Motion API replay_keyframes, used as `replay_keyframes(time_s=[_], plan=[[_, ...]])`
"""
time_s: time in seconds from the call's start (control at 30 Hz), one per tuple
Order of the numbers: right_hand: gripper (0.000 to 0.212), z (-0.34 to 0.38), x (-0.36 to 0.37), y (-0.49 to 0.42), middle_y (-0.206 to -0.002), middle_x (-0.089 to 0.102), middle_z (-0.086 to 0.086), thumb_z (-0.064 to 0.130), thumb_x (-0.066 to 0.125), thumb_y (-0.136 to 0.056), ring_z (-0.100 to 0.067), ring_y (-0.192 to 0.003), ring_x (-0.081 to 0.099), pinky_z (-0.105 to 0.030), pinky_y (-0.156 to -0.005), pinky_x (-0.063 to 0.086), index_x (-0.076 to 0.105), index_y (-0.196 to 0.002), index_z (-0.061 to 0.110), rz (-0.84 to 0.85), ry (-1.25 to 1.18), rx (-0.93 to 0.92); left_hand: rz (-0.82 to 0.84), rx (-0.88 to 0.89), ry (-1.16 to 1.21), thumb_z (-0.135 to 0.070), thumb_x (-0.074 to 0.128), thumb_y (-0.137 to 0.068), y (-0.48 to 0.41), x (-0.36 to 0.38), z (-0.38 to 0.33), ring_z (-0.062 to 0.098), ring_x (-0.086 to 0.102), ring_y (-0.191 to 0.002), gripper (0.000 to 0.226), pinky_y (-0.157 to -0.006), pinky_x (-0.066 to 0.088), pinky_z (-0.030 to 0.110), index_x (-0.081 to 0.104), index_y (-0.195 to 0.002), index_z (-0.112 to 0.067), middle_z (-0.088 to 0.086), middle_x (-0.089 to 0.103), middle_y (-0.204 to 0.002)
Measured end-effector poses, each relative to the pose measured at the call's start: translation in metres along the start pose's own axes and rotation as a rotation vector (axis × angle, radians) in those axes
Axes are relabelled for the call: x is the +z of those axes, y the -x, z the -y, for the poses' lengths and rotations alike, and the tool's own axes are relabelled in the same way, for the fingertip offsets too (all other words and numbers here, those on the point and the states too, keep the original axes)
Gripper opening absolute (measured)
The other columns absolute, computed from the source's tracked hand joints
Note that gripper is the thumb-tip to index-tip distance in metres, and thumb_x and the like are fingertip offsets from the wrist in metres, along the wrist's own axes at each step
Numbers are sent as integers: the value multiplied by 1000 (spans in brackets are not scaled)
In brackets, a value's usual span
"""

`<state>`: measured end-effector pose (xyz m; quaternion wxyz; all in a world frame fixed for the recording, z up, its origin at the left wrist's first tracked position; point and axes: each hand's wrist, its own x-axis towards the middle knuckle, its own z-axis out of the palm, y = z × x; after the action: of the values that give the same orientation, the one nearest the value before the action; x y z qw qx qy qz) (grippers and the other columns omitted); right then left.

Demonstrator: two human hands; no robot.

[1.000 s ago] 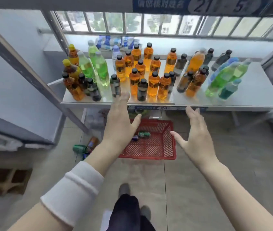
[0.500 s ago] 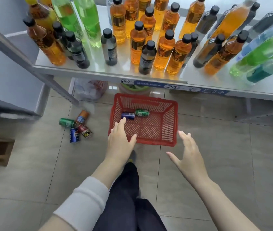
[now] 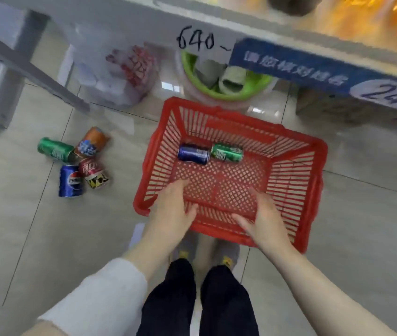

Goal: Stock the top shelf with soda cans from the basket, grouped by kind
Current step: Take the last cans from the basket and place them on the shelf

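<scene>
We're at pickup: left hand (image 3: 170, 209) and right hand (image 3: 263, 219) hover spread and empty over the basket's (image 3: 241, 118) near edge. Blue can (image 3: 193, 154) and green can (image 3: 227, 153) lie side by side at its far end. Next we reach in and grip.

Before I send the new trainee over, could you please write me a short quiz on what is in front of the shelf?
1. How many cans lie inside the red basket?
2. True or false: the left hand is holding a can.
3. The loose cans on the floor lie: A) to the left of the basket; B) to its right; C) inside it.

Key
1. Two: a blue can and a green can, side by side on the basket floor.
2. False: it is open and holds nothing.
3. A.
</scene>
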<state>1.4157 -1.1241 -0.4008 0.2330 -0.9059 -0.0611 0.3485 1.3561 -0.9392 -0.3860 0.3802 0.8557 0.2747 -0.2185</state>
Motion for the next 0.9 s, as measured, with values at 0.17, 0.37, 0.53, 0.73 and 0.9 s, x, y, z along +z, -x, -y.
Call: replay_keyframes(time_s=[0.17,0.37,0.53,0.73,0.9], plan=[[70,-43,40,-125,-140,44,-15,33,72,-77,-29,-130,39,-29,-107,27,42,-136,8,-37,69,-8,-7,-23,-161,-22,66,-82,-121,57,33,30,43,-123,61,-102,31,34,37,-134,-10,13,47,-132],[75,-79,79,-237,-141,40,-14,40,71,-76,-30,-130,36,-39,-106,32,39,-137,11,-49,406,-97,-5,133,-566,-15,61,-85,-232,116,76,31,25,-136,71,-112,22,35,21,-143,-8,15,27,-148],[86,-98,109,-278,-124,50,-23,32,83,-62,-41,-117,46,-50,-101,37,45,-131,-2,-231,733,-310,-20,237,-819,-10,49,-91,-279,134,100,29,17,-141,66,-114,17,37,13,-146,-10,12,19,-153],[82,-99,124,-292,-128,41,-21,32,77,-70,-37,-121,39,-46,-100,38,37,-135,2,-272,784,-268,-35,275,-824,-17,66,-82,-292,130,116,25,34,-130,71,-108,29,33,26,-140,-10,9,38,-141],[80,-91,115,-284,-129,37,-15,46,74,-67,-30,-122,35,-41,-94,42,42,-128,5,-212,740,-184,61,193,-703,-33,78,-68,-278,122,105,25,54,-105,80,-83,45,31,36,-133,-11,9,52,-120]])
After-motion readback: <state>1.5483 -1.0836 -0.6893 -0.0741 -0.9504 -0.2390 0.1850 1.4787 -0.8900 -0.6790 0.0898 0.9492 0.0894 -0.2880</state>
